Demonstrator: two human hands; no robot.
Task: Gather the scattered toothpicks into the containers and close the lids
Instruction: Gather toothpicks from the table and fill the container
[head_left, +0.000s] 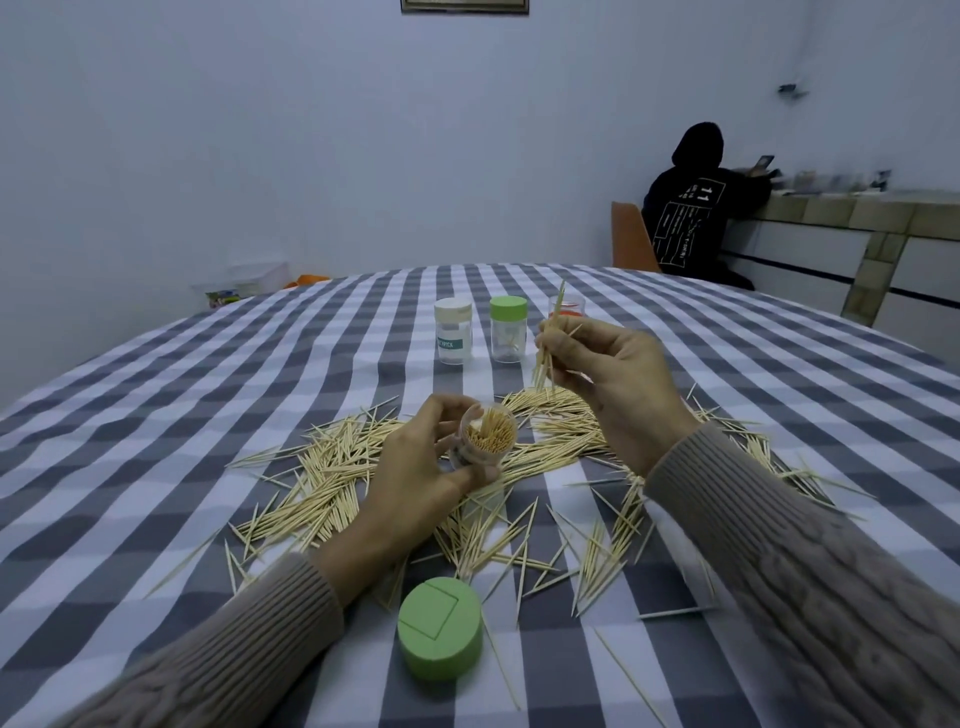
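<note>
head | left hand (415, 467) wrapped round open jar (485, 441) mid-tabletop | right hand (597, 374) pinching toothpick bundle (545, 358) | I'd square tips, drop in vertically

Left hand (415, 467) grips an open clear container (485, 439), tilted toward camera, packed with toothpicks. Right hand (608, 382) pinches a small bundle of toothpicks (545, 358) above and right of that container. Loose toothpicks (332, 478) spread over the checked tablecloth (182, 405) all around it. Green lid (440, 626) sits nearer the camera. White-lidded jar (453, 330), green-lidded jar (508, 328), red-banded jar (570, 307) stand behind it.
</note>
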